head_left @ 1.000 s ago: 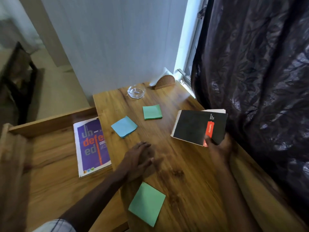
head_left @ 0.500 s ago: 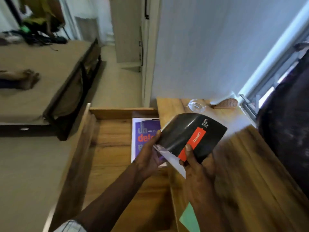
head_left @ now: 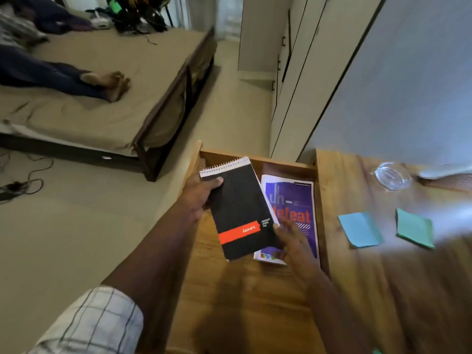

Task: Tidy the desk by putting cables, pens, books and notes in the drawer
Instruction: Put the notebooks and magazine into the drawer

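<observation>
My left hand [head_left: 199, 198] grips the black spiral notepad [head_left: 238, 213] by its long edge, thumb on the cover near the spiral. My right hand [head_left: 293, 241] touches the notepad's corner at 5 o'clock, but it is blurred and I cannot tell whether it pinches the corner or lies loose. The notepad sits tilted over the open drawer [head_left: 255, 159], overlapping the purple book [head_left: 293, 200] that lies flat inside at its 3 o'clock. On the desk [head_left: 383, 290], at 3 o'clock from the drawer, a blue note [head_left: 358, 229] and a green note [head_left: 415, 228] lie side by side, with a glass dish [head_left: 392, 176] at their 12 o'clock.
</observation>
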